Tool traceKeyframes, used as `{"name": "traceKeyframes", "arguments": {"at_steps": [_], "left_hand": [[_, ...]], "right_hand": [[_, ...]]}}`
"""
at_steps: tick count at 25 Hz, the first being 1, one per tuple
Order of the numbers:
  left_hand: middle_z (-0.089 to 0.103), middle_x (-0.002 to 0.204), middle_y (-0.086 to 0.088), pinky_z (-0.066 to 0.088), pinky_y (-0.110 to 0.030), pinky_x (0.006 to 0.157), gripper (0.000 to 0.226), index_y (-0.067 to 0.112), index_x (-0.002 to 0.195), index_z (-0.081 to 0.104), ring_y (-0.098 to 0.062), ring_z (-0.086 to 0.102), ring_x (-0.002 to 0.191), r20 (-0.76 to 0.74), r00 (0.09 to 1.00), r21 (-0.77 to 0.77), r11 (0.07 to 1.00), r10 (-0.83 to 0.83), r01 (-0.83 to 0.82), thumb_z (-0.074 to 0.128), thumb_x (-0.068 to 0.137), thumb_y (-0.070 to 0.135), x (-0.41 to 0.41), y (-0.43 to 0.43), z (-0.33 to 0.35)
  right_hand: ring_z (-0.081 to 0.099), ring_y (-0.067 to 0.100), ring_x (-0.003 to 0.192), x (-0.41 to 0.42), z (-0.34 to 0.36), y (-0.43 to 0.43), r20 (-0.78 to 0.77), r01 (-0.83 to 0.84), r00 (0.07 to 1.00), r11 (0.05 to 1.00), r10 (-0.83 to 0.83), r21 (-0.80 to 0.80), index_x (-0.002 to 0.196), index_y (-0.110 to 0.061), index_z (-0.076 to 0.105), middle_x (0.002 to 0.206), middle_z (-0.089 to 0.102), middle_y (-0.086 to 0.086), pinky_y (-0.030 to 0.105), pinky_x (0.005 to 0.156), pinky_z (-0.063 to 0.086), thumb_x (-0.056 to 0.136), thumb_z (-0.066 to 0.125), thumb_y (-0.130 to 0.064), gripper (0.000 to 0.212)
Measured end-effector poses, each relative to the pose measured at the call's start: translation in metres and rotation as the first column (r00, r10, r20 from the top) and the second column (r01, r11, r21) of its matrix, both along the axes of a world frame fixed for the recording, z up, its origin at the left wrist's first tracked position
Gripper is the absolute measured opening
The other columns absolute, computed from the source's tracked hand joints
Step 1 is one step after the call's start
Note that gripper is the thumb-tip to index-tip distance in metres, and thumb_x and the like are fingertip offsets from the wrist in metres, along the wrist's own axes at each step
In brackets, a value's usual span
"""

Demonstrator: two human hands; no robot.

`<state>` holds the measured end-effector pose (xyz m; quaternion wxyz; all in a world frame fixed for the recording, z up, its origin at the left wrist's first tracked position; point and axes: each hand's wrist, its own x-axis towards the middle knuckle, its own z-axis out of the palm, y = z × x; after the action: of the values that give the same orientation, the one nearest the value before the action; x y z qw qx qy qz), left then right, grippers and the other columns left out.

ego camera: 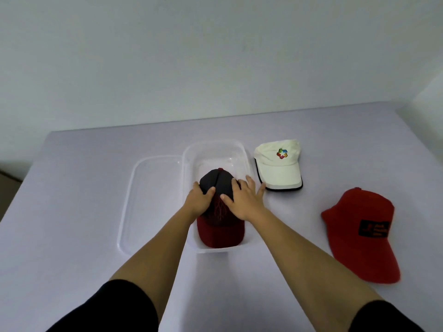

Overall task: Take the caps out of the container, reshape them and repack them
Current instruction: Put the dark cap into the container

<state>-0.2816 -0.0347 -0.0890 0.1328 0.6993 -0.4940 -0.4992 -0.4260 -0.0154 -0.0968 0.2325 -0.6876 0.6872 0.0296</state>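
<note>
A black cap with a dark red brim point(219, 226) lies in the clear plastic container point(215, 149), brim toward me. My left hand point(200, 200) grips the cap's crown from the left. My right hand point(244, 200) rests flat on the crown's right side with fingers spread. A white cap with a coloured logo point(279, 164) lies on the table just right of the container. A red cap with a black patch point(362, 233) lies farther right, near me.
The container's clear lid point(148, 202) lies flat on the table, touching the container's left side. The table point(72, 212) has a pale lilac cover and stands against a white wall. Its left edge drops off at the far left.
</note>
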Motion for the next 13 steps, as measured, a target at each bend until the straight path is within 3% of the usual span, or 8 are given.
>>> {"name": "traceKeyframes", "arguments": {"at_steps": [3,5,7,10,13], "left_hand": [[0.034,0.148,-0.019,0.035,-0.039,0.107,0.062,0.002,0.145,0.025,-0.033,0.037,0.135,0.149,0.981,-0.226,0.97,0.122,-0.087,0.05,0.094,0.029,-0.019,0.009,0.023],[0.033,0.151,-0.013,0.028,-0.035,0.112,0.058,0.006,0.146,0.028,-0.027,0.034,0.138,0.061,0.98,-0.425,0.893,0.191,-0.147,0.049,0.095,0.025,-0.051,0.02,0.047],[0.038,0.149,-0.008,0.03,-0.035,0.114,0.055,0.009,0.144,0.034,-0.022,0.038,0.136,-0.064,0.994,-0.504,0.857,0.087,-0.108,0.05,0.094,0.026,-0.098,0.028,0.06],[0.041,0.149,-0.002,0.036,-0.026,0.106,0.058,0.013,0.143,0.037,-0.016,0.042,0.133,-0.189,0.976,-0.433,0.901,-0.104,0.012,0.054,0.092,0.035,-0.167,0.042,0.057],[0.035,0.153,0.001,0.035,-0.03,0.109,0.078,0.016,0.147,0.029,-0.016,0.037,0.137,-0.224,0.939,-0.208,0.954,-0.261,0.216,0.06,0.085,0.05,-0.223,0.056,0.036]], "right_hand": [[0.001,0.026,0.145,-0.024,0.016,0.015,0.254,0.083,0.966,0.984,-0.041,-0.155,0.146,-0.021,0.023,0.156,0.019,0.005,0.057,0.115,0.0,0.095,0.035,-0.047,0.059],[0.011,0.029,0.143,-0.058,0.026,0.031,0.397,0.222,0.913,0.929,-0.092,-0.296,0.14,-0.021,0.036,0.152,0.03,0.005,0.052,0.116,0.008,0.094,0.042,-0.04,0.05],[0.026,0.035,0.137,-0.107,0.033,0.047,0.461,0.368,0.875,0.826,-0.151,-0.428,0.131,-0.014,0.048,0.142,0.044,0.01,0.05,0.114,0.019,0.088,0.046,-0.034,0.047],[0.041,0.037,0.127,-0.19,0.04,0.069,0.476,0.501,0.84,0.708,-0.26,-0.497,0.125,-0.006,0.052,0.13,0.053,0.014,0.048,0.11,0.026,0.08,0.055,-0.029,0.05],[0.035,0.028,0.131,-0.278,0.038,0.096,0.497,0.649,0.732,0.699,-0.466,-0.301,0.135,-0.01,0.041,0.138,0.043,0.011,0.045,0.112,0.027,0.075,0.075,-0.025,0.07]]}}
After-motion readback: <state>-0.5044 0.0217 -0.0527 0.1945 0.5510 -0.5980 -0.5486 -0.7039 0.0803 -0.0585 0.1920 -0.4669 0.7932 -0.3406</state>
